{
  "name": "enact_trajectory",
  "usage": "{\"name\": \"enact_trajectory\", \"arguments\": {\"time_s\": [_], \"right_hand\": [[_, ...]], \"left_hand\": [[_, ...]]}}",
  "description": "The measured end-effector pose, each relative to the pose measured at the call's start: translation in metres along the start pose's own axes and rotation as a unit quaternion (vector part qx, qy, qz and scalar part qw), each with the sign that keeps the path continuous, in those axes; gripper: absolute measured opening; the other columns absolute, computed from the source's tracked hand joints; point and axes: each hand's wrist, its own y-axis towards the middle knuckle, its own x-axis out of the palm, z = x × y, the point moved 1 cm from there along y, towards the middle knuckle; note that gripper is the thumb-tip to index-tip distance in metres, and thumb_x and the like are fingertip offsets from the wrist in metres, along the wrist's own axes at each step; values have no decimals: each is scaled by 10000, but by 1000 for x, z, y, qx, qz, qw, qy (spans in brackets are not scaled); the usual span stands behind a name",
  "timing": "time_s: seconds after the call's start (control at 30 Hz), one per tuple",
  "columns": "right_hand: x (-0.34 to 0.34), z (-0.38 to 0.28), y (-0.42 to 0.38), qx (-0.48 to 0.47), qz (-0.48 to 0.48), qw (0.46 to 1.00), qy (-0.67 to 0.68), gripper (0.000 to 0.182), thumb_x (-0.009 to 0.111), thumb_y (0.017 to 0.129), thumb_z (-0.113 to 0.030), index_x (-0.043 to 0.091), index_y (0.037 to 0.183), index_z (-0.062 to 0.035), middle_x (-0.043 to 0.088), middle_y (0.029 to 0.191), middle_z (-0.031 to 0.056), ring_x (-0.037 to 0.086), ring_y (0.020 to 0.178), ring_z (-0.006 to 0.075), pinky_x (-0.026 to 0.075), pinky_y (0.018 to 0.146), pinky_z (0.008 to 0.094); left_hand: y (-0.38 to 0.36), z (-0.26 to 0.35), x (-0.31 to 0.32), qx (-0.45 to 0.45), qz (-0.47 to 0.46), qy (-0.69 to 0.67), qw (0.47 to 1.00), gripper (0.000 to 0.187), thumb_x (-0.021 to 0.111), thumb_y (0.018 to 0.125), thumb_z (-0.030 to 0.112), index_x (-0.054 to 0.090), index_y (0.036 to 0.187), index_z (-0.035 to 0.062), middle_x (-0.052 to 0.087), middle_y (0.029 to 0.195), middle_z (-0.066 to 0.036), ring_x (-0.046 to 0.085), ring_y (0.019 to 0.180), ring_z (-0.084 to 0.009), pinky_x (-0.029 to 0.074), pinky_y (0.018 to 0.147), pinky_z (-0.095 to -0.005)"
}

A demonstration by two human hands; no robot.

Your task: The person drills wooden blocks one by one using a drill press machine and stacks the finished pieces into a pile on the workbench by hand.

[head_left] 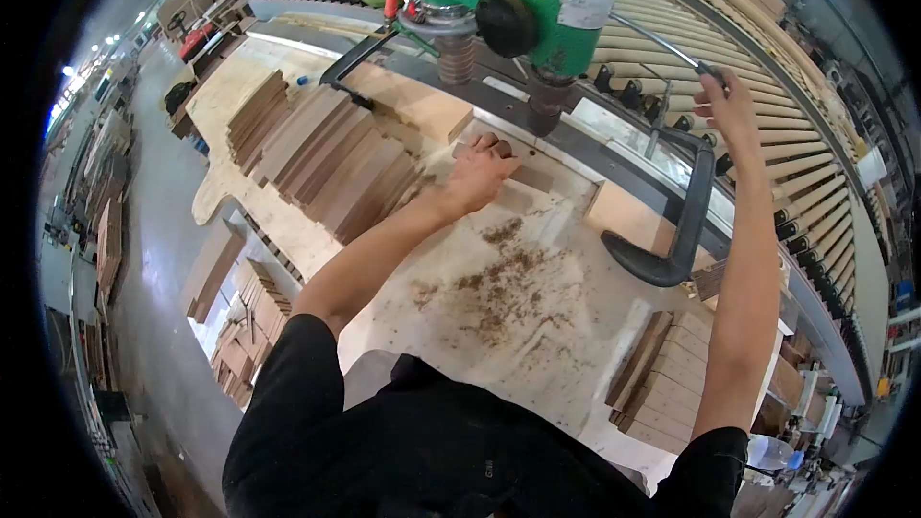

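My left hand [480, 173] is closed on a wooden block [531, 176] lying against the fence below the green drill press [576, 0]. Its fingers are bent over the block, whose right end shows past them. At the upper right, my right hand [727, 107] is wrapped round the end of the metal feed lever [662, 40] of the press. The drill chuck [547, 101] is just right of my left hand, above the fence. Brown wood shavings [504, 293] lie on the pale board [432, 326] in front of the block.
Stacked wooden strips [331, 158] stand to the left, and more pieces [667, 384] at the lower right. A black C-clamp [693, 221] is right of the press, another clamp [355, 62] left. A roller conveyor [801, 168] runs behind. A plastic bottle [772, 453] is at the lower right.
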Motion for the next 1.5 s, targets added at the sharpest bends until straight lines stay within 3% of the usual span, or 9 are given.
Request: {"name": "enact_trajectory", "arguments": {"time_s": [0.2,0.3,0.4,0.6,0.83,0.87,1.0,1.3,1.5], "right_hand": [[-1,-12,-6,-3,14,1000,15,359,625,967,-245,597,1241,-15,672,799,83,672,651,147,514,563,276],[1,-7,-5,0,11,1000,13,349,624,967,-258,606,1238,-38,666,796,64,660,640,140,498,563,279],[-2,-8,-5,26,-28,998,-41,482,604,975,-337,539,1341,-31,687,912,80,669,751,142,504,641,255],[37,51,9,-20,-39,997,-69,372,650,949,-292,635,1174,4,663,753,92,646,613,156,504,604,305],[105,88,27,-48,-108,982,-148,365,672,913,-387,679,955,-24,632,654,97,625,614,207,477,627,369],[118,96,35,-56,-120,981,-143,375,681,905,-399,678,928,-24,630,650,96,628,615,210,478,627,369],[161,104,51,-48,-143,984,-98,434,712,883,-425,665,888,6,641,659,94,663,621,198,498,618,352],[214,100,69,-8,-128,989,-79,587,745,839,-472,663,1198,-15,697,743,101,677,642,231,526,686,377],[160,93,41,2,-108,982,-157,353,687,871,-406,702,982,-71,688,754,157,693,756,314,507,704,431]], "left_hand": [[33,-47,36,66,58,14,996,121,650,777,158,709,876,124,636,971,-57,567,975,-278,444,906,-412],[47,-61,40,8,75,-5,997,93,661,784,165,679,819,81,605,908,-65,571,927,-284,444,886,-424],[49,-56,26,42,65,54,996,195,695,774,173,617,917,66,546,978,-82,538,975,-279,441,873,-419],[54,-59,21,60,54,68,994,509,732,732,129,607,1217,38,591,1228,-101,519,1221,-279,403,1060,-398],[61,-67,21,49,-19,32,998,376,724,770,134,632,1119,30,644,1172,-120,587,1180,-301,451,1020,-398],[64,-62,13,15,-77,27,997,494,712,776,103,602,1251,25,610,1289,-140,553,1232,-328,459,1048,-399],[62,-67,21,29,-50,19,998,481,707,792,102,601,1257,36,601,1310,-144,569,1213,-321,474,1032,-401],[61,-65,15,38,-1,-31,999,108,673,771,82,680,829,-8,653,1225,-180,603,1170,-354,506,1000,-431],[62,-61,7,6,-110,28,993,471,665,817,114,587,1274,31,574,1356,-177,545,1261,-337,452,1069,-411]]}}
